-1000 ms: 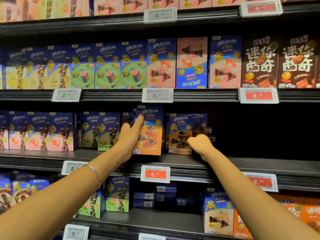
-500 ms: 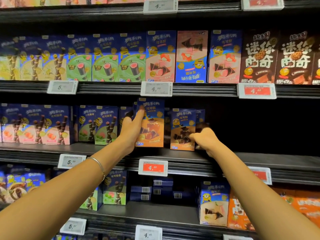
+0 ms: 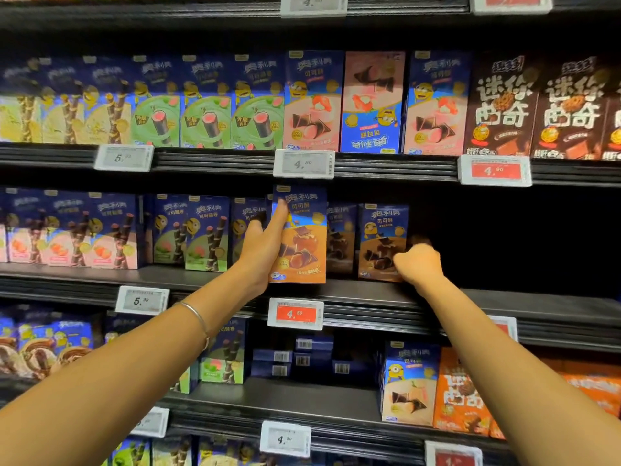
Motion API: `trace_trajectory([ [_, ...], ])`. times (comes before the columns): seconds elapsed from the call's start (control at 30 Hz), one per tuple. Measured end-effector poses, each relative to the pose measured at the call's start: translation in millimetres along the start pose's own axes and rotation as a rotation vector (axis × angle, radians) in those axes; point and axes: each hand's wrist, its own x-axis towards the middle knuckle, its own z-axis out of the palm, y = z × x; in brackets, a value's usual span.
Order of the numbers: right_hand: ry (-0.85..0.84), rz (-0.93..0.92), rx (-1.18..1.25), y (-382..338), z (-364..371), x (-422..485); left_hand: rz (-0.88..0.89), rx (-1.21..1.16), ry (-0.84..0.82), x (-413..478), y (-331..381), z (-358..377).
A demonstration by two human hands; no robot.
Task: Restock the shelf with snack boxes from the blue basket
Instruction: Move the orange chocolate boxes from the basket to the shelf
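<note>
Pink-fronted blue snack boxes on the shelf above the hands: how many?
3, side by side: left pink-fronted blue cardboard box, middle one upside down, right one beside the dark brown boxes. Others may stand hidden behind them.

On the middle shelf [image 3: 504,299], upright boxes are recorded in a row from the left: pink-fronted boxes [image 3: 67,230], green-fronted boxes [image 3: 191,233], an orange-fronted box [image 3: 302,243] at the front edge, and a brown-fronted box [image 3: 381,240] to its right. Price tags [image 3: 295,313] are clipped to the front rail.

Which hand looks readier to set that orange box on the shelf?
Left: the left hand grips the orange box upright at the shelf front; the right hand sits at the brown box.
</note>
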Motion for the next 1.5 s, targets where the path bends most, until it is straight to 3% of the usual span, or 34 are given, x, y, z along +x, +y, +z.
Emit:
trace_trajectory([
  [0.33, -0.106, 0.043, -0.151, -10.6, 6.3, 5.2, 0.012, 0.016, -0.036, -13.1, 1.5, 1.4],
  [0.77, -0.119, 0.102, 0.019, -19.0, 9.5, 4.0, -0.004, 0.031, -0.010, -15.6, 6.1, 10.7],
  [1.0, -0.255, 0.136, -0.229, -34.4, 24.5, -2.7, -0.006, 0.036, -0.012, -15.8, 5.8, 12.3],
  [1.5, -0.252, 0.230, -0.342, -36.5, 33.5, -4.0, -0.023, 0.014, -0.056, -13.0, -4.0, 14.6],
])
